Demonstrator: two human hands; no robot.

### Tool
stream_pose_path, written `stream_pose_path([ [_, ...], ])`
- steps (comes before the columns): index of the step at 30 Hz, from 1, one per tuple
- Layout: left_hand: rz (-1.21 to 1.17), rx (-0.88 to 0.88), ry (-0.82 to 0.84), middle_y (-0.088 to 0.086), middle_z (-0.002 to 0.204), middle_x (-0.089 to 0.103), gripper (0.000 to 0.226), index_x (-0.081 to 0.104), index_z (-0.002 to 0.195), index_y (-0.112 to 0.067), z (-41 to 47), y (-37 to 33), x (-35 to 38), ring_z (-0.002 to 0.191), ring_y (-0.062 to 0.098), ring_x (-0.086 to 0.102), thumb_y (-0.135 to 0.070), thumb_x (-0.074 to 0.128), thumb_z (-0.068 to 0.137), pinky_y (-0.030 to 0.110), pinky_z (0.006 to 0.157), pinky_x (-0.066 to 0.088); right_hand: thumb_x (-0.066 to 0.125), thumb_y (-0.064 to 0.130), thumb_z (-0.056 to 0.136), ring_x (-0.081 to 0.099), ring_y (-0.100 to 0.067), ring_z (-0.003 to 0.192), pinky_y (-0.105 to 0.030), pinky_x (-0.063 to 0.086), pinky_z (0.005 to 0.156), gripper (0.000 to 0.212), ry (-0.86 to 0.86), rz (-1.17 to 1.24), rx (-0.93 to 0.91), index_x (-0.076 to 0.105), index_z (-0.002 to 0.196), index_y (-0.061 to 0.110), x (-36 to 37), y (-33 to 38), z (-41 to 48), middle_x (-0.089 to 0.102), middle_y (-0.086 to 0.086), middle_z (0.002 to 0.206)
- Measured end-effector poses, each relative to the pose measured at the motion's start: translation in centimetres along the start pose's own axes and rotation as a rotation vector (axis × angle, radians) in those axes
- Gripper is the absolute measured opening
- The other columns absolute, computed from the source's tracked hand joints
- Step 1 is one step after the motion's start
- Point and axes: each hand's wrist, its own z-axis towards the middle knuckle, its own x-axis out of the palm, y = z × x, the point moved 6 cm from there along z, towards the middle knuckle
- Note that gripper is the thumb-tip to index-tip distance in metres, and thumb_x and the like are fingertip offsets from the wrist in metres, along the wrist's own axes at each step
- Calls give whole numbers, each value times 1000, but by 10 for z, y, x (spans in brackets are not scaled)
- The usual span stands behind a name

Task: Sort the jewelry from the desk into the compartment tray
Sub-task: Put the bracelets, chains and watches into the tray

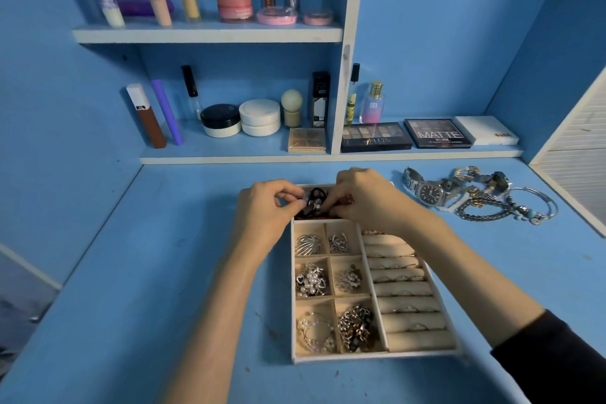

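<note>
Mid-sort, at the far compartment of the compartment tray. Left hand and right hand both pinching a dark tangle of jewelry by the fingertips, just over that compartment. Nearer compartments filled with brooches, pearls and chains. Right of the tray's far corner, on the worktop, an unsorted heap of watches and bracelets. Next, likely: settle the tangle, release, reach for the heap.

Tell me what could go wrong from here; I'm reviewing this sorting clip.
1. The left hand and right hand pinch a dark tangle over the far compartment of the tray; it may snag and drag pieces out.
2. The watch and bracelets lie intertwined on the desk; lifting one could pull others.
</note>
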Motion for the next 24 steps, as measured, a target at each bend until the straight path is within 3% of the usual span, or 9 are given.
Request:
stream_pose_path([
  [2, 56, 40, -19, -11, 68, 63, 6, 71, 82, -22, -1, -5, 0, 56, -6, 48, -19, 72, 76, 6, 52, 35, 66, 11, 81, 47, -11, 79, -30, 42, 72, 18, -75, 65, 3, 74, 95, 20, -5, -3, -3, 59, -2, 83],
  [4, 142, 70, -37, -15, 76, 62, 12, 70, 90, -26, -2, -8, 0, 70, -1, 46, -21, 69, 79, 14, 58, 33, 65, 11, 82, 45, -12, 80, -34, 45, 75, 22, -199, 80, 28, 71, 102, 18, -13, -10, -6, 57, 0, 83],
  [8, 286, 223, 51, -14, 125, 55, 31, 63, 115, -29, -4, -16, 12, 116, 13, 35, -15, 53, 89, 13, 91, 23, 57, 9, 85, 43, -19, 87, -40, 45, 75, 33, -161, -41, -8, 66, 115, 19, -6, -11, -12, 61, -3, 93],
  [11, 362, 203, 183, -14, 145, 37, 36, 63, 116, -26, -6, -11, 23, 133, 15, 19, -12, 44, 89, 25, 108, 16, 56, 9, 84, 47, -28, 90, -41, 46, 72, 30, -173, -113, -66, 69, 110, 17, -2, -7, -16, 64, -6, 96],
  [15, 349, 170, 214, -12, 145, 36, 35, 66, 112, -22, -5, -8, 22, 136, 14, 18, -11, 43, 89, 31, 111, 15, 55, 15, 87, 46, -27, 93, -40, 44, 76, 31, -164, -100, -46, 66, 116, 21, 1, -9, -18, 64, -4, 102],
  [18, 256, 188, 136, -6, 137, 47, 34, 66, 111, -24, -7, -19, 17, 130, 11, 27, -10, 47, 88, 20, 104, 17, 55, 17, 90, 44, -23, 91, -32, 39, 77, 36, -188, -4, -30, 60, 123, 28, -2, -12, -26, 60, 0, 99],
  [21, 205, 254, 97, -6, 123, 56, 26, 67, 108, -26, -14, -44, 22, 118, 7, 38, -17, 51, 90, 11, 91, 21, 56, 14, 89, 46, -18, 87, -26, 34, 73, 28, -291, 110, 14, 66, 114, 24, -18, -24, -43, 57, 3, 91],
  [24, 198, 343, 180, -10, 119, 55, 24, 65, 110, -28, -22, -74, 44, 114, 2, 37, -23, 50, 91, 13, 92, 21, 58, 11, 88, 49, -16, 86, -19, 32, 68, 22, -364, 155, 107, 69, 106, 17, -39, -50, -67, 61, -2, 90],
])
